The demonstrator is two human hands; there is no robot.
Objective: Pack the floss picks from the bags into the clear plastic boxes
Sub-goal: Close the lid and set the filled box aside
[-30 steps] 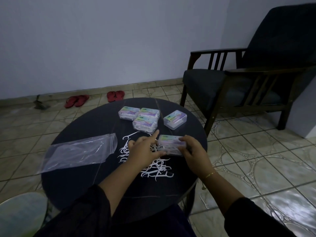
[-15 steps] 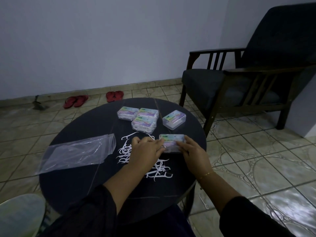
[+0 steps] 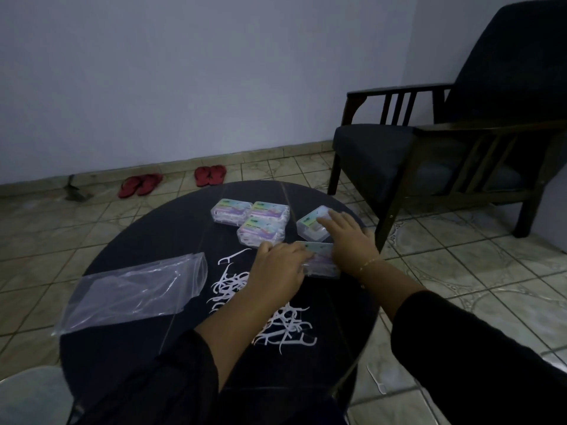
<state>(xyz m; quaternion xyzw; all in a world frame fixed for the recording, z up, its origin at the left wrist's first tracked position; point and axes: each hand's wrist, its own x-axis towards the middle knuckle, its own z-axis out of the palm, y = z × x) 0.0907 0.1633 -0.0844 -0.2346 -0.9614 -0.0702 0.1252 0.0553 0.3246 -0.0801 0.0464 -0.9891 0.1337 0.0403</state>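
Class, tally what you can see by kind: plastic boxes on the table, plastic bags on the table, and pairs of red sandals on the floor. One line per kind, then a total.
Plastic boxes: 5
Plastic bags: 1
Pairs of red sandals: 2
Total: 8

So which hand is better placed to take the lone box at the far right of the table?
Right. The right hand already reaches out with its fingers on that lone box, while the left hand rests on the nearer box, probably steadying it.
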